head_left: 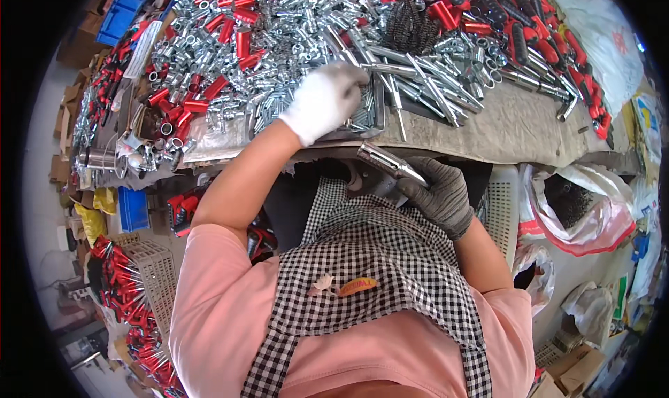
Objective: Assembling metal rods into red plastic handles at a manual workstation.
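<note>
My left hand [324, 102], in a white glove, is over a shallow metal tray [381, 109] at the bench's front edge. Its fingers are curled and a little blurred; I cannot make out what is in them. Small silver pins [268, 111] lie in the tray beside the hand. My right hand [443, 196], in a grey glove, is wrapped round a shiny slotted metal tube [390, 162]. That tube is held in front of the bench edge, tilted with its open end up and to the left.
Silver fittings and red sleeves [242, 43] are heaped across the bench. Long metal rods [428, 84] lie right of the tray, with black and red handles [519, 43] beyond. A white sack [585, 210] hangs at right. Red-handled tools [125, 286] and a crate [155, 276] are at lower left.
</note>
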{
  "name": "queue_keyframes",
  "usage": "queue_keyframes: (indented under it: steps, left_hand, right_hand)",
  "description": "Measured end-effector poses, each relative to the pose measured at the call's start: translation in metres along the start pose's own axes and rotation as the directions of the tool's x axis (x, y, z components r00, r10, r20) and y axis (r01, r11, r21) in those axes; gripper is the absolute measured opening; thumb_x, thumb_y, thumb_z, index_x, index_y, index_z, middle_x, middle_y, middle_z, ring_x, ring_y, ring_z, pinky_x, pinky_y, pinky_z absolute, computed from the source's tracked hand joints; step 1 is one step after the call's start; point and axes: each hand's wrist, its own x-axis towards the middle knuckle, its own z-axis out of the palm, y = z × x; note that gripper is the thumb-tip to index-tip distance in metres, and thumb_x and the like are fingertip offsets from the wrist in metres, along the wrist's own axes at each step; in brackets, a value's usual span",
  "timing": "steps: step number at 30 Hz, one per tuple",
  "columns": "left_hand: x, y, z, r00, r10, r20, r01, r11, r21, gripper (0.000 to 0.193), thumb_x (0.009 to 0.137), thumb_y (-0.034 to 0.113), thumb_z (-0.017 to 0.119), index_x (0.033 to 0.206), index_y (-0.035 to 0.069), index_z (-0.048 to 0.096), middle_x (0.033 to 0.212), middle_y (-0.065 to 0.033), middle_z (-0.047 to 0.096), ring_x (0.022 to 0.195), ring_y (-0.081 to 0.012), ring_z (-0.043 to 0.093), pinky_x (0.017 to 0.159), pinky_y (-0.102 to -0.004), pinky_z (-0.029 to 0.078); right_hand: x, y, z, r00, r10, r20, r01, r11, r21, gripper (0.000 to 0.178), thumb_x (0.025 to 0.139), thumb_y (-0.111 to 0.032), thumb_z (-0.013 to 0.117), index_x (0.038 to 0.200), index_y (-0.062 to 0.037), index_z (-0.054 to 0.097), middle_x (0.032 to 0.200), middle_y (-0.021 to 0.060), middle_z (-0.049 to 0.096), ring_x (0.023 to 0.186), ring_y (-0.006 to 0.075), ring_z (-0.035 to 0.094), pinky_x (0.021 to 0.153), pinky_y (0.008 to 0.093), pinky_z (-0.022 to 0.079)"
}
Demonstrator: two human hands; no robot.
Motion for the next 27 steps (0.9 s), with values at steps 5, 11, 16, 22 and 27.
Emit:
queue_keyframes:
  steps: [5,11,16,22,27]
  left_hand:
    - [-0.039,0.053,-0.032,0.991,-0.132,0.004,0.115,0.85,-0.513,0.008,0.083,0.005,0.071,0.087,0.0,0.065,0.096,-0.0114,0.067,0.091,-0.0245,0.066,0.08,-0.037,0.052]
    - [-0.072,0.066,0.001,0.986,0.118,-0.119,-0.157,0.897,-0.413,0.013,0.083,0.012,0.072,0.087,0.003,0.064,0.107,-0.0131,0.068,0.112,-0.0349,0.062,0.095,-0.0468,0.05]
    - [-0.089,0.087,0.008,0.986,0.059,-0.157,-0.085,0.983,-0.165,0.014,0.077,0.009,0.072,0.086,0.003,0.063,0.107,-0.0135,0.067,0.112,-0.0365,0.061,0.094,-0.0458,0.051]
    - [-0.065,0.079,-0.03,0.839,-0.079,0.538,0.297,0.895,-0.332,0.044,0.069,0.02,0.08,0.102,0.001,0.059,0.084,-0.0134,0.067,0.073,-0.028,0.066,0.067,-0.0371,0.052]
    - [-0.074,0.081,-0.036,0.854,-0.056,0.518,0.293,0.873,-0.39,0.044,0.064,0.024,0.082,0.096,0.0,0.062,0.081,-0.0137,0.066,0.073,-0.0278,0.066,0.065,-0.0354,0.051]
  right_hand:
    - [0.005,0.002,0.001,0.999,0.024,0.034,-0.024,1.0,0.0,0.043,0.088,-0.027,0.075,0.118,0.0022,0.065,0.095,0.0083,0.072,0.085,0.0104,0.065,0.078,0.027,0.054]
    - [0.004,0.005,0.012,0.997,-0.05,0.06,0.055,0.994,-0.091,0.041,0.087,-0.02,0.076,0.119,0.0019,0.065,0.096,0.0072,0.072,0.086,0.0095,0.066,0.077,0.0266,0.054]
    - [0.009,-0.003,0.021,0.963,-0.269,-0.003,0.243,0.875,-0.419,0.044,0.077,-0.023,0.082,0.115,-0.0029,0.068,0.09,0.0144,0.072,0.077,0.024,0.071,0.07,0.0308,0.056]
    - [-0.004,0.0,0.019,0.853,-0.499,0.152,0.477,0.628,-0.614,0.047,0.072,-0.038,0.081,0.109,-0.012,0.067,0.069,0.0059,0.062,0.056,0.0255,0.062,0.048,0.0371,0.047]
    - [-0.003,0.005,0.023,0.734,-0.672,0.099,0.596,0.568,-0.568,0.053,0.067,-0.032,0.083,0.113,-0.0116,0.066,0.071,0.0045,0.06,0.051,0.0247,0.057,0.045,0.0371,0.044]
